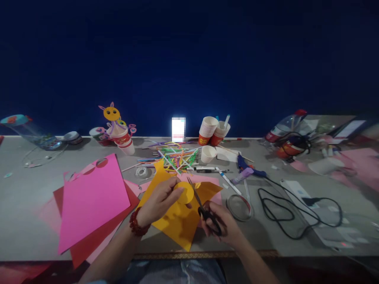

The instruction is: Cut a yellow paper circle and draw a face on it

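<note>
The left hand (164, 194) pinches a yellow circle (187, 193) above the yellow paper (180, 228); the right hand (220, 223) grips scissors (203, 210), handles at the circle's four o'clock, blades pointing toward eleven. If the circle slips in that pinch, the blades could nick its edge.

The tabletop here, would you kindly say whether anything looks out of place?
The colourful sticks lie crisscrossed in a heap, untidy near the stacked paper cups. The yellow paper looks ragged, likely from cutting, and the black cable sprawls in loops.
</note>
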A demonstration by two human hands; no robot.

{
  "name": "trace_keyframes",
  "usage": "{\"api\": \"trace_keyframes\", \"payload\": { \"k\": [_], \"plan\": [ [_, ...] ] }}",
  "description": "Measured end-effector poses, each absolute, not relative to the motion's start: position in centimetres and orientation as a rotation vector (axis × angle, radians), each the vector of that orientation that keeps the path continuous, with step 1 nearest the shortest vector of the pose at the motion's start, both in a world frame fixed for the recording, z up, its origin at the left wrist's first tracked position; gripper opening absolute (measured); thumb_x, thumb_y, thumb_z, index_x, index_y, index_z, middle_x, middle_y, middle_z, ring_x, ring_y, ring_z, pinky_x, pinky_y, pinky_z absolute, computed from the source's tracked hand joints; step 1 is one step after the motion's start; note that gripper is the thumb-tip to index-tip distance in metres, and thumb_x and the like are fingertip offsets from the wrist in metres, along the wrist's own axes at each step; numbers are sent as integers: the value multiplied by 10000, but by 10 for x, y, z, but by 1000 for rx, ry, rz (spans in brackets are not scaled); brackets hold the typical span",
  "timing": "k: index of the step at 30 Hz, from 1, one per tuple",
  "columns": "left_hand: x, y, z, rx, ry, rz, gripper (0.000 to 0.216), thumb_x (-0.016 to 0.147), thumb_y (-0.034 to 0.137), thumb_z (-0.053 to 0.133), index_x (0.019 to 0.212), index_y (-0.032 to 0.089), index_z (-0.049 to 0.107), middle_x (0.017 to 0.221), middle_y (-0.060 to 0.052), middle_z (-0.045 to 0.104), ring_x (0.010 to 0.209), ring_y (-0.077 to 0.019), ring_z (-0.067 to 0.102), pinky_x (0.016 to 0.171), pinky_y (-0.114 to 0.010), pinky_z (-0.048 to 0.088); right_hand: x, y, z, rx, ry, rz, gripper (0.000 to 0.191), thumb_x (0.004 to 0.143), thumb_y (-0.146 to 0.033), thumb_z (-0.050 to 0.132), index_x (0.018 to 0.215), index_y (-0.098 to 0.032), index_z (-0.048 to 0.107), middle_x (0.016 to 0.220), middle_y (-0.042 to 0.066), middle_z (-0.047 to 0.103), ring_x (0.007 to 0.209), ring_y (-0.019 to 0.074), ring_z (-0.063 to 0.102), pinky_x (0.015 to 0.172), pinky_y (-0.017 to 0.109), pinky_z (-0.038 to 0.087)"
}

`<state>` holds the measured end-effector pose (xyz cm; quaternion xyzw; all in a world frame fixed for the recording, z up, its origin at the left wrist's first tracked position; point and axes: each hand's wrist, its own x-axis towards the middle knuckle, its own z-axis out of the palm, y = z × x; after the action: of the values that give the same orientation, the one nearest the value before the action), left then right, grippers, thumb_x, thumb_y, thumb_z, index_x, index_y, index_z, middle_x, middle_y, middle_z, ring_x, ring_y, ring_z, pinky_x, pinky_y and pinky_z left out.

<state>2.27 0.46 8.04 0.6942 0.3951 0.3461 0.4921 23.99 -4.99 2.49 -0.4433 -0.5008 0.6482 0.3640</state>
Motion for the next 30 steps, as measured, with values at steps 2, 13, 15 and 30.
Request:
{"api": "trace_keyframes", "payload": {
  "k": [2,13,15,30],
  "plan": [
    [23,5,81,1651,883,804,236,1015,395,443,873,217,505,793,-32,773,751,-176,680,706,-268,468,240,-50,26,-1153,-1278,1664,545,697,-704,685,734,-211,457,470,-72,477,338,67,417,269,135,268],
    [22,7,75,1665,943,816,244,999,391,461,844,206,495,751,-19,747,693,-161,649,639,-261,419,240,-50,29,-1122,-1241,1687,598,640,-760,698,711,-212,471,428,-89,437,319,57,369,277,135,247],
    [23,7,76,1647,912,812,236,1005,384,460,849,209,486,754,-14,757,706,-157,658,644,-253,423,241,-50,29,-1142,-1233,1690,597,636,-758,701,717,-214,470,429,-88,442,321,62,379,276,138,249],
    [22,9,71,1633,934,819,247,988,410,484,847,207,491,719,-5,719,670,-153,655,597,-240,408,242,-49,30,-1189,-1275,1654,605,617,-762,706,690,-229,428,435,-80,471,314,60,359,292,162,228]
  ]
}}
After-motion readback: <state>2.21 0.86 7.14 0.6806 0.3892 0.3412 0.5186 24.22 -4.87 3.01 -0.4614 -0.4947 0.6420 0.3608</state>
